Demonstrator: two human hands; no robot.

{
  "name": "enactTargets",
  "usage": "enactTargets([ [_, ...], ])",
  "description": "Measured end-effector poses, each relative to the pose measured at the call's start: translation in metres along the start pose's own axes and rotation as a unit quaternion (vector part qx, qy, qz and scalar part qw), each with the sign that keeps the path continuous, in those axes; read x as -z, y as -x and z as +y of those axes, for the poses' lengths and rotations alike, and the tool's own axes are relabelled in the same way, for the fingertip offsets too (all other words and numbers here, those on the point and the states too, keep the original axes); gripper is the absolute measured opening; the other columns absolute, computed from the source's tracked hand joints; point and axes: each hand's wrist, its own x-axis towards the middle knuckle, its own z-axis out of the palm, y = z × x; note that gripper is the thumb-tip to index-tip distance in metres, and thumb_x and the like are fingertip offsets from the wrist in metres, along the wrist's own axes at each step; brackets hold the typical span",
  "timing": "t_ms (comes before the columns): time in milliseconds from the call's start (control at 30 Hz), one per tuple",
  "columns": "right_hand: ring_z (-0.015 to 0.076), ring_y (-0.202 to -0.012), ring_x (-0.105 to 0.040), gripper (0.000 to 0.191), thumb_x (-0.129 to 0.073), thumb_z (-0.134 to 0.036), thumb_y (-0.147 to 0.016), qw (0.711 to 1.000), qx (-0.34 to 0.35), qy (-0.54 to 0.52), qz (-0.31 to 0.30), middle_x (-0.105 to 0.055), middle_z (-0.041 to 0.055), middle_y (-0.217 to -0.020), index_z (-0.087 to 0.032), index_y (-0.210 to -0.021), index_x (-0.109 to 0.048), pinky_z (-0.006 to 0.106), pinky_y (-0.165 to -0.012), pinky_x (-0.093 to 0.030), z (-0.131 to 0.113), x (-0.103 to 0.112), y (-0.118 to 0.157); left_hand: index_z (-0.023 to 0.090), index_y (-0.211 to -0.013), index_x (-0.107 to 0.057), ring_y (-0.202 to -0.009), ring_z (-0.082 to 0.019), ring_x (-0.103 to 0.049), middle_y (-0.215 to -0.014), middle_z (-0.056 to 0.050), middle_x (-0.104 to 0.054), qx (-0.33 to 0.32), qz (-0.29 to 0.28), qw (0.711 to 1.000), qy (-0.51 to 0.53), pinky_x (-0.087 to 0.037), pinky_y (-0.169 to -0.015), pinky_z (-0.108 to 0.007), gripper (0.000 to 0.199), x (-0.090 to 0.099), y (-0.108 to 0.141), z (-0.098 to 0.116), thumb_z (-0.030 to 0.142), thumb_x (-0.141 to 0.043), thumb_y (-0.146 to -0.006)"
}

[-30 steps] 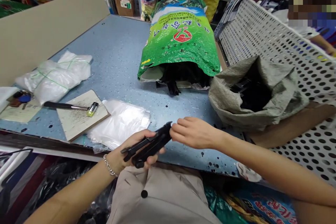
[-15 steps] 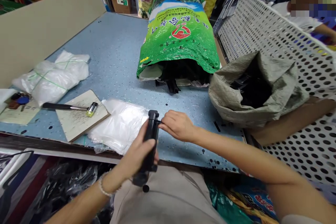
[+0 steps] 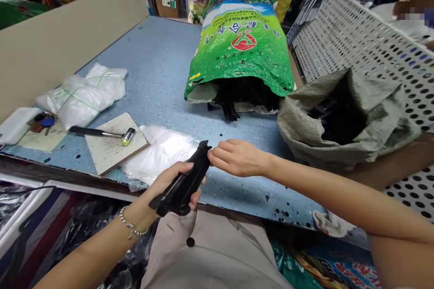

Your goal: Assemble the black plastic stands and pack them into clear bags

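Swung back from upright to a slant, the black plastic hinged bracket (image 3: 185, 187) sits gripped in the closed left hand (image 3: 171, 187) over the near edge of the blue speckled desk (image 3: 159, 67); the half-curled right hand (image 3: 237, 158) meets its far tip (fingertips just touching).

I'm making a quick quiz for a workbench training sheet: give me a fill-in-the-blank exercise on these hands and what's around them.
The left hand grips a black plastic part, and the ____ hand touches its tip.
A chain bracelet is on the ____ wrist.
The open woven sack at the right of the view holds ____ parts.

Missing words: right; left; black.
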Motion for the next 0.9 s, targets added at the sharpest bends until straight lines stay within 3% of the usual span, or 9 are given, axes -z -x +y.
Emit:
enactTargets([
  [200,0.0134,-0.062,-0.046,0.029,-0.039,-0.028,-0.1,0.998,0.005,-0.053,0.027,-0.054,0.0014,-0.068,-0.016,-0.083,-0.057,0.029,-0.055,-0.032,0.003,0.001,-0.003,0.009,-0.088,-0.061,-0.04,-0.014,-0.053,-0.05,-0.006,-0.059,0.005,-0.035,0.999,-0.021,-0.04,-0.039,-0.022,0.047,0.001,0.005,-0.001,0.054,-0.048,-0.08],
  [300,0.013,-0.06,-0.046,0.038,-0.039,-0.042,-0.099,0.966,-0.14,-0.213,0.052,-0.051,0.0008,-0.065,-0.017,-0.075,-0.055,0.028,-0.054,-0.033,-0.007,-0.005,-0.009,0.011,-0.116,-0.056,-0.047,-0.017,-0.057,-0.062,-0.005,-0.064,-0.075,0.018,0.992,-0.099,-0.045,-0.044,-0.027,0.052,-0.006,0.006,-0.007,0.05,-0.052,-0.081],
  [367,0.0114,-0.054,-0.043,0.044,-0.034,-0.049,-0.098,0.872,-0.306,-0.37,0.093,-0.048,-0.0013,-0.06,-0.018,-0.075,-0.054,0.025,-0.051,-0.033,-0.017,-0.011,-0.016,0.019,-0.139,-0.038,-0.059,-0.019,-0.061,-0.082,-0.006,-0.067,-0.19,0.108,0.961,-0.168,-0.05,-0.055,-0.031,0.068,-0.013,0.003,-0.014,0.045,-0.061,-0.079],
  [433,0.0093,-0.046,-0.037,0.049,-0.027,-0.053,-0.098,0.717,-0.427,-0.54,0.107,-0.042,-0.0047,-0.054,-0.018,-0.077,-0.053,0.023,-0.044,-0.031,-0.024,-0.017,-0.022,0.026,-0.149,-0.021,-0.071,-0.02,-0.063,-0.099,-0.007,-0.065,-0.289,0.179,0.914,-0.221,-0.051,-0.066,-0.033,0.087,-0.018,-0.004,-0.019,0.038,-0.068,-0.077],
  [500,0.0084,-0.041,-0.032,0.05,-0.026,-0.057,-0.097,0.586,-0.468,-0.656,0.085,-0.038,-0.0068,-0.051,-0.018,-0.079,-0.053,0.022,-0.039,-0.027,-0.026,-0.02,-0.024,0.027,-0.152,-0.011,-0.074,-0.019,-0.062,-0.099,-0.006,-0.063,-0.323,0.181,0.897,-0.241,-0.051,-0.069,-0.033,0.093,-0.018,-0.012,-0.02,0.037,-0.067,-0.078],
  [533,0.0086,-0.04,-0.033,0.051,-0.026,-0.058,-0.096,0.559,-0.472,-0.677,0.074,-0.039,-0.0066,-0.051,-0.018,-0.08,-0.053,0.022,-0.039,-0.027,-0.026,-0.019,-0.022,0.027,-0.152,-0.008,-0.073,-0.019,-0.061,-0.096,-0.005,-0.063,-0.321,0.168,0.902,-0.236,-0.051,-0.069,-0.033,0.091,-0.017,-0.016,-0.018,0.037,-0.064,-0.08],
  [600,0.01,-0.047,-0.043,0.05,-0.029,-0.058,-0.096,0.598,-0.47,-0.647,0.061,-0.048,-0.0033,-0.058,-0.017,-0.083,-0.056,0.022,-0.044,-0.034,-0.026,-0.016,-0.016,0.027,-0.151,-0.012,-0.071,-0.018,-0.06,-0.09,-0.003,-0.061,-0.315,0.167,0.912,-0.202,-0.051,-0.066,-0.031,0.083,-0.013,-0.021,-0.01,0.039,-0.059,-0.083],
  [767,0.0174,-0.073,-0.055,0.042,-0.043,-0.054,-0.094,0.902,-0.299,-0.309,0.041,-0.063,0.0068,-0.084,-0.017,-0.101,-0.059,0.03,-0.063,-0.042,-0.054,-0.015,-0.001,0.021,-0.13,-0.046,-0.069,-0.014,-0.057,-0.087,-0.002,-0.062,-0.318,0.208,0.92,-0.1,-0.048,-0.061,-0.024,0.054,-0.007,-0.034,0.007,0.04,-0.058,-0.081],
  [900,0.016,-0.065,-0.051,0.034,-0.038,-0.038,-0.099,0.962,-0.189,-0.194,0.045,-0.06,0.0039,-0.071,-0.017,-0.086,-0.06,0.028,-0.059,-0.036,-0.077,-0.031,0.005,0.015,-0.105,-0.055,-0.063,-0.014,-0.057,-0.079,-0.003,-0.063,-0.253,0.145,0.956,-0.039,-0.047,-0.056,-0.025,0.04,-0.002,-0.053,0.0,0.044,-0.059,-0.077],
])
